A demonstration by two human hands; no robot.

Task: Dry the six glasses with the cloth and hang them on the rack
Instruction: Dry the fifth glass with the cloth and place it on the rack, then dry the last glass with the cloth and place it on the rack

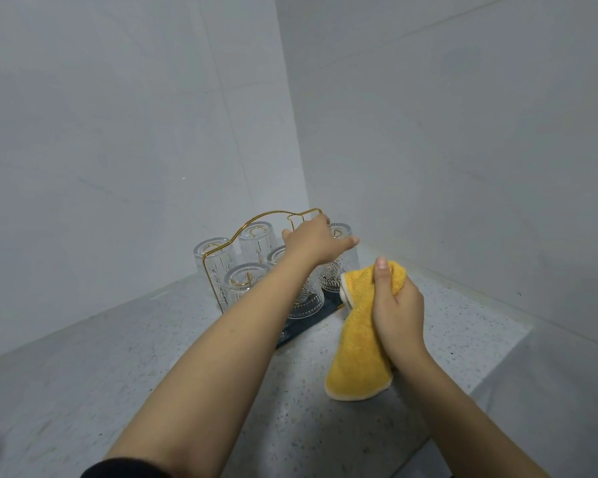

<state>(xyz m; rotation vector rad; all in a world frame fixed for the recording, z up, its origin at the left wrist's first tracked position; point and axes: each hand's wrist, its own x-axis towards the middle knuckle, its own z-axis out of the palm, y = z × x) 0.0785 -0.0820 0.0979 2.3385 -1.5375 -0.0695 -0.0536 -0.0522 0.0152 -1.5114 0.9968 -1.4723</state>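
Note:
A gold wire rack [218, 251] on a dark tray [299, 334] stands in the corner of the counter. Several clear patterned glasses, such as this glass [247, 281], hang upside down on it. My left hand [315, 241] reaches over the rack just below its handle [273, 213], above the right-hand glasses. Its thumb sticks out straight to the right, and its fingers bend over the far side, mostly hidden. My right hand [399, 305] grips a yellow cloth [356, 353] to the right of the rack. The cloth hangs down onto the counter.
The speckled grey counter [135, 367] runs into a corner between two pale tiled walls. Its edge drops away at the lower right [480, 384]. The rack sits close to both walls.

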